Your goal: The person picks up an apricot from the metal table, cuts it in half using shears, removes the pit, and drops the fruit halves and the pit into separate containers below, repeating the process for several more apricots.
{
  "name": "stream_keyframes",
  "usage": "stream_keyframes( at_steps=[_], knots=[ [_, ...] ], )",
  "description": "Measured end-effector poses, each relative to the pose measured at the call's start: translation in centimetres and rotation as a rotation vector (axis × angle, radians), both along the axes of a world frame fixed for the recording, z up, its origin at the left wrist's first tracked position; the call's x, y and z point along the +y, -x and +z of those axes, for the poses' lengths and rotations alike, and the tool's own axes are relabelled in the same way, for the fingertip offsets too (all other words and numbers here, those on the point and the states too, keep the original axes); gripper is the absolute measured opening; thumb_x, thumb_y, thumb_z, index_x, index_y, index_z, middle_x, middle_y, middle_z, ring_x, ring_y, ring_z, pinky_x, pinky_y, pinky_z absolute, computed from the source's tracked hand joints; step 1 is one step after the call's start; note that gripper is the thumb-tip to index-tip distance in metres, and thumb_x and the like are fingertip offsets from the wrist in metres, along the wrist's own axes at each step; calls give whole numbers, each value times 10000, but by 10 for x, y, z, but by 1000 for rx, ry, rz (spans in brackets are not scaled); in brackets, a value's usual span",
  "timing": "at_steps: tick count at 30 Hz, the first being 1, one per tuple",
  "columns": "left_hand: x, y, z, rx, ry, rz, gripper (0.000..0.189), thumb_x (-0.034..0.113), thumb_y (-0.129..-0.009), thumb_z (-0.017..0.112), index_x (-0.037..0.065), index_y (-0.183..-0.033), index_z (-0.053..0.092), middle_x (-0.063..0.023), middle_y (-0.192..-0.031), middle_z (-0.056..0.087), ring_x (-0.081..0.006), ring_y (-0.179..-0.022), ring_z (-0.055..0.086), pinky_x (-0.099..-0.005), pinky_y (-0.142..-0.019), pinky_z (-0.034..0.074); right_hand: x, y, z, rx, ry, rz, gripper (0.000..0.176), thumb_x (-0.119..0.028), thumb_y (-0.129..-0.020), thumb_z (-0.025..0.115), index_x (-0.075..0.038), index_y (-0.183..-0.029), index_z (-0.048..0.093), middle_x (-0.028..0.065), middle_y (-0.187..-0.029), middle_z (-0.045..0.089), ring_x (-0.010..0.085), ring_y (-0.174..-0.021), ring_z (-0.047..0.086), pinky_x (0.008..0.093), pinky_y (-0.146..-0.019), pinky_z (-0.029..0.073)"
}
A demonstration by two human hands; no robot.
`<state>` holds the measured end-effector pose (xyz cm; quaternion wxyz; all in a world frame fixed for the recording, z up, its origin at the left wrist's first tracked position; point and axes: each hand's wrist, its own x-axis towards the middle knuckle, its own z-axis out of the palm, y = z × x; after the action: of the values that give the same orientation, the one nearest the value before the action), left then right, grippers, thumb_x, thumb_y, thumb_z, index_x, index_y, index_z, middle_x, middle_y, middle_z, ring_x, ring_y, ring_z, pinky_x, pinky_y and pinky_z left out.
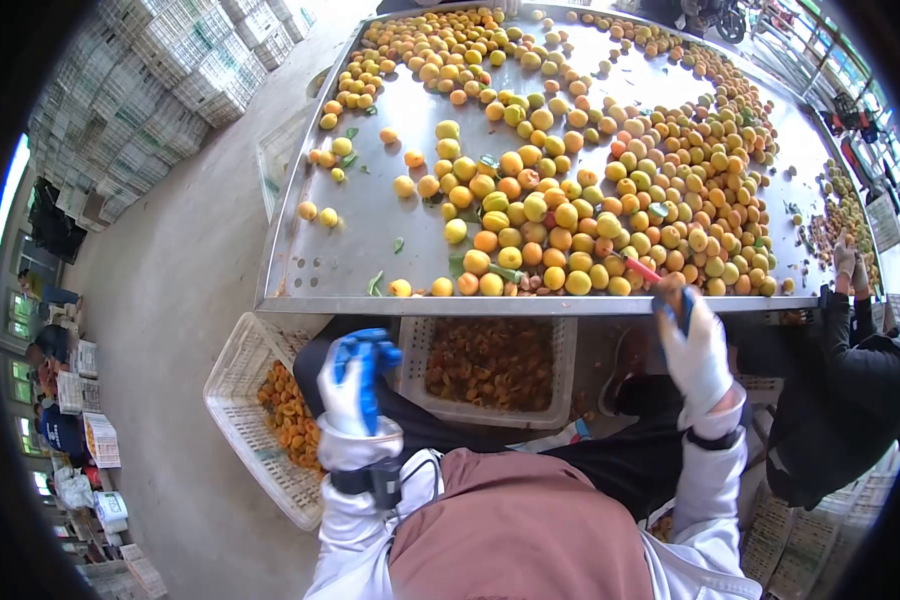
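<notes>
My left hand (355, 382), in a white and blue glove, is in front of the metal table (360, 262), above the gap between two crates. Its fingers look curled and a little blurred; what they hold, if anything, is hidden. At the table's front edge, my right hand (694, 352), in a whitish glove, is closed around a red-handled tool (642, 269) that points up and left over the fruit. The tool's working end cannot be made out. Many yellow-orange apricots (577, 282) lie piled just beyond, with a green-handled object (505, 273) among them.
A white crate (232, 400) of orange fruit pieces stands tilted at my left. Another crate (562, 385) below the table edge holds brownish pieces. At the right a co-worker's gloved hand (845, 258) reaches over the table. Stacked crates (150, 110) stand at the far left.
</notes>
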<state>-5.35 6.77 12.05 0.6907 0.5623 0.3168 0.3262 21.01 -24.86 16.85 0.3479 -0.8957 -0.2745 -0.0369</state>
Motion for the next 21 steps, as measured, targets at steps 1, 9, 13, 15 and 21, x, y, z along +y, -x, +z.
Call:
stream_keyframes(
  at_steps=[1,9,13,15,21],
  knots=[
    [13,14,7,-44,-25,78,211,150,-1011,596,-18,-1115,670,-90,-938,698,-185,-823,691,-349,-790,594,-6,-23,0,-109,84,-20,321,-198,-906,715,-3,-1145,623,211,-968,692,381,-874,691,433,-748,535],
    [91,179,-33,189,-200,538,215,136,-999,610,10,-1166,662,-89,-1036,682,-173,-940,657,-319,-887,542,-2,-94,-7,-384,442,-66,387,-282,-886,713,-36,-1177,649,191,-1108,652,365,-1021,645,463,-884,512],
    [99,198,-57,587,-496,507,242,-23,-951,611,-17,-1192,625,-91,-1174,646,-177,-1088,607,-316,-979,484,22,-75,-22,-98,578,97,286,-271,-866,719,-47,-1033,658,157,-1023,676,354,-976,661,454,-853,518],
    [99,177,-54,422,-437,438,236,-18,-948,619,-11,-1184,629,-86,-1174,646,-176,-1090,608,-310,-978,484,27,-84,-50,-128,623,54,352,-276,-838,744,-42,-1081,644,160,-1006,669,351,-964,663,449,-862,518],
    [78,34,13,315,-640,128,265,16,-915,694,33,-1178,667,-57,-1062,670,-127,-902,647,-260,-788,538,40,-92,-55,-120,704,9,468,-247,-732,845,-36,-1097,640,176,-1030,673,348,-1014,657,432,-889,519]
  ],
)
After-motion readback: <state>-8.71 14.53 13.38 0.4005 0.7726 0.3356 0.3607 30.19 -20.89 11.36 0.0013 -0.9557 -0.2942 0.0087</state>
